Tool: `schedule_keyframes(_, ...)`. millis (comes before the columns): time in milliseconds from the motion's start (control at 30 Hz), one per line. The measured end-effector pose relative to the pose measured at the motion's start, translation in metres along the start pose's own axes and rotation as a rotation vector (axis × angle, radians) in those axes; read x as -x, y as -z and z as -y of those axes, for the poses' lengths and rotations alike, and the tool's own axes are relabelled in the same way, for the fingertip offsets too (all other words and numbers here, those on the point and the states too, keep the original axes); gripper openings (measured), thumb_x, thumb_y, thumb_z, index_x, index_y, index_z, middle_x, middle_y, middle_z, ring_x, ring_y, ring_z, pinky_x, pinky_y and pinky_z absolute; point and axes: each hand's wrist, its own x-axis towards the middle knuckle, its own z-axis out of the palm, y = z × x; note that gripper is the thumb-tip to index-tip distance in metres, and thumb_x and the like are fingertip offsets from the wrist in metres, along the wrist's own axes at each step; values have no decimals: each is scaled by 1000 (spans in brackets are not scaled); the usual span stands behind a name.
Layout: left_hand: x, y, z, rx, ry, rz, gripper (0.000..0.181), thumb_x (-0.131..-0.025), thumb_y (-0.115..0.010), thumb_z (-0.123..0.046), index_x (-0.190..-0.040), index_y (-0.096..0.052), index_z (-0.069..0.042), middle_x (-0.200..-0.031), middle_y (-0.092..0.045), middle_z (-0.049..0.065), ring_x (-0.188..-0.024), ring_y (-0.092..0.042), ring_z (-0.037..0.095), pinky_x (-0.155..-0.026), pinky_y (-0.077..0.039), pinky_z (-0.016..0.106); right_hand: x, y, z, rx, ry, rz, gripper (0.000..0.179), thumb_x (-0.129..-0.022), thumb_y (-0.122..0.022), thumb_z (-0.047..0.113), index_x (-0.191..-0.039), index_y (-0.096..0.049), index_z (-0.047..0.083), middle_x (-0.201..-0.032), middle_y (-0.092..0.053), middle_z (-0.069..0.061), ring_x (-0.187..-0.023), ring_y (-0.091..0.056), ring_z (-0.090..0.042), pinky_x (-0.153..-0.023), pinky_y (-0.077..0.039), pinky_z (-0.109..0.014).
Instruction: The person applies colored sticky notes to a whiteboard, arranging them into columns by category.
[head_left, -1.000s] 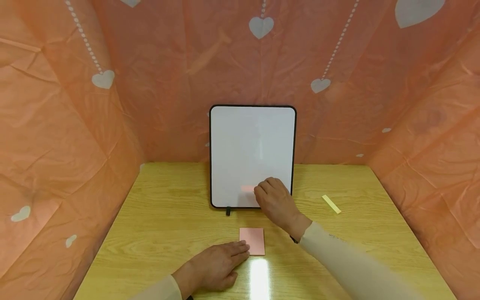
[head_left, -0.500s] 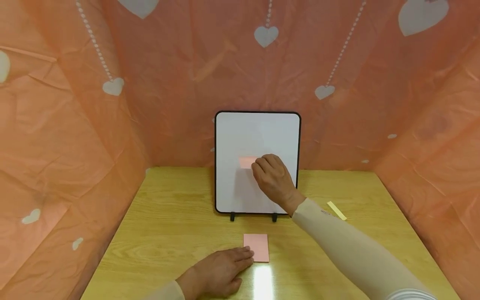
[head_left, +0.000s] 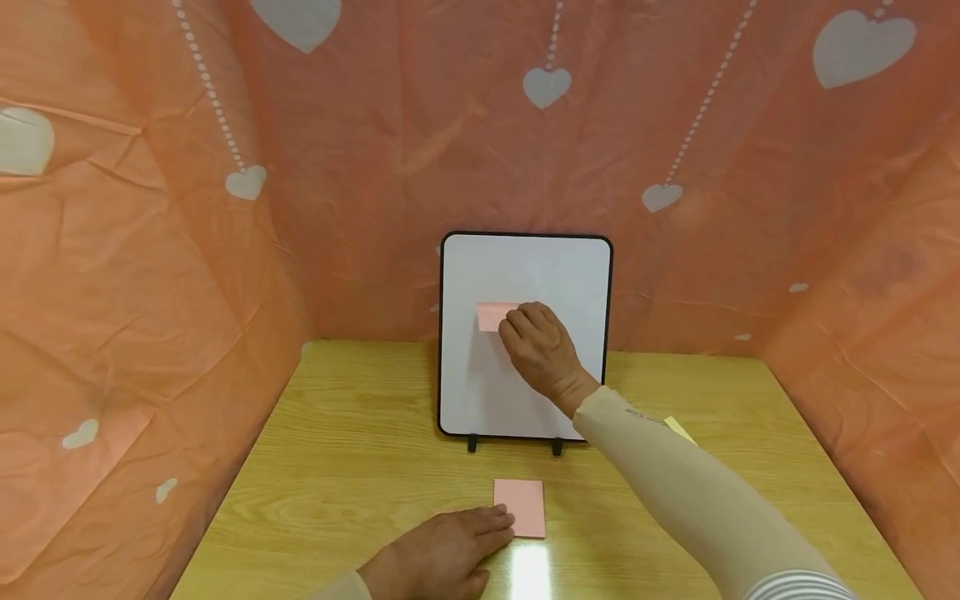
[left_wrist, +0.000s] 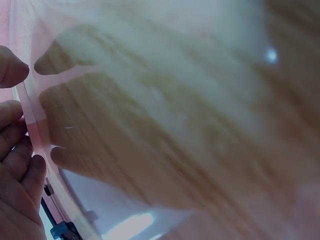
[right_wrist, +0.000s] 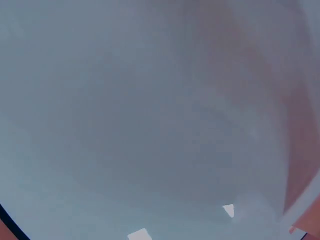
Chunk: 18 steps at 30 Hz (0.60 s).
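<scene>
A pink sticky note (head_left: 491, 317) is pinched in my right hand (head_left: 542, 350), held in front of the white surface of the upright whiteboard (head_left: 525, 267). A shadow falls below the note; I cannot tell whether the paper touches the board. My left hand (head_left: 442, 550) lies on the table, its straight fingertips resting on the lower left corner of a pink sticky note pad (head_left: 522, 500). In the left wrist view, that hand's fingers (left_wrist: 14, 140) show at the left edge. Whiteboard surface fills most of the right wrist view, where the right hand is out of sight.
Two small black feet (head_left: 557, 447) hold the board on the wooden table (head_left: 360, 417). A yellow strip (head_left: 678, 429) lies to the right, partly hidden by my right sleeve (head_left: 675, 475). Orange sheeting (head_left: 360, 208) with white hearts encloses the back and sides.
My right hand has risen along the board with the note, from near its lower edge to about mid-height. The left hand stays on the pad. The head view has shifted slightly.
</scene>
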Motion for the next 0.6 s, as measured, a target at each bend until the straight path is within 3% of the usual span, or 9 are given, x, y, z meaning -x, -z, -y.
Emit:
schedule_keyframes(167,0,-1,-1,11,4,1,53,-106,-58,-30,-156,-52,-12,-162,-49,2,-152,-44,14,-121,-42,27,1,-7,0,2,5,-15,24,-90,-77,-5,-76,-59,4,-82,-66,-10,-84,-64,-27,-84,-60,-38)
schedule_keyframes(600,2,-1,-1,31,14,5,53,-107,-57,-30,-157,-51,-12,-164,-48,3,-153,-43,14,-122,-42,27,0,-11,4,12,9,-9,22,-95,-69,-5,-76,-60,4,-82,-66,-10,-84,-64,-27,-86,-60,-37)
